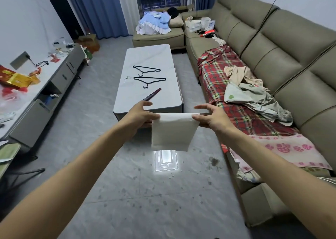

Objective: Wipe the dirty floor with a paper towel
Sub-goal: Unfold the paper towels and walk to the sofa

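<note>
A white paper towel (172,133) hangs in the air in front of me, stretched by its top edge between both hands. My left hand (141,116) pinches the top left corner. My right hand (211,117) pinches the top right corner, its other fingers spread. Below lies the grey tiled floor (145,198), speckled with many dark spots. A larger dark stain (214,161) sits on the floor close to the sofa.
A white coffee table (131,93) with two black hangers (148,75) and a dark red stick stands just ahead. An olive sofa (283,60) covered in blankets and clothes runs along the right. A grey cabinet (54,82) with clutter lines the left wall.
</note>
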Demonstrator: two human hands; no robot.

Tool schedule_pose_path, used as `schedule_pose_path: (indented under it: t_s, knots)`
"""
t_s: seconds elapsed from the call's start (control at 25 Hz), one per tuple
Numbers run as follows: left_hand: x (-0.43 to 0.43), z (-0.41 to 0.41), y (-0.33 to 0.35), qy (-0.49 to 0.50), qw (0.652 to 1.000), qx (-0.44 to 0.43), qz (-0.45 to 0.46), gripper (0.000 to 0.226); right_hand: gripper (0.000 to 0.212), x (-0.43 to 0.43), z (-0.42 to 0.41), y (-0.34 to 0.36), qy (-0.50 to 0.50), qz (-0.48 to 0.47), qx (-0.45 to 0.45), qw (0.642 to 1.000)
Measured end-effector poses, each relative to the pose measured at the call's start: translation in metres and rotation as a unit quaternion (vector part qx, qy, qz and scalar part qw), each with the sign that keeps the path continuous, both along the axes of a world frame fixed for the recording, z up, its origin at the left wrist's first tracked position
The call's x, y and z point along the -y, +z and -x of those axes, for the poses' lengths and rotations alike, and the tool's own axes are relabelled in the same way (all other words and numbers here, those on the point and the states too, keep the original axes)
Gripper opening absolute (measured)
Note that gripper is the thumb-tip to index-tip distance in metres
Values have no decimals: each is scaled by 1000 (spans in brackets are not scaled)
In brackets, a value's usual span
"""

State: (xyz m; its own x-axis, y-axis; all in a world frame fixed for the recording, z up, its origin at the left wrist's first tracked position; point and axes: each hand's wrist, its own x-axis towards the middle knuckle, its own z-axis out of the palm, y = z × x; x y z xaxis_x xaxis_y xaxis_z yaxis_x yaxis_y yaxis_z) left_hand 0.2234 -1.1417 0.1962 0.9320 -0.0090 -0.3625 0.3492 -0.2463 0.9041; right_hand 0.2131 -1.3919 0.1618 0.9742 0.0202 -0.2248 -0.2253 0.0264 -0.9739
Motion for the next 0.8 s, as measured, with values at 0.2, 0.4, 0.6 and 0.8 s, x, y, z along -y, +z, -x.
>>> schedule_pose_path:
  t_s: [0.2,0.4,0.6,0.8]
  knots:
    - [-4,6,4,-75,996,41,-6,46,34,-4,3,7,6,41,28,999]
    - [1,10,6,-53,990,118,-64,36,42,-7,1,9,7,91,50,995]
    - [3,7,8,-3,992,128,-14,33,38,-6,-1,5,-24,123,62,990]
    - [5,9,6,-8,991,134,-24,25,16,-5,-4,5,-16,159,77,984]
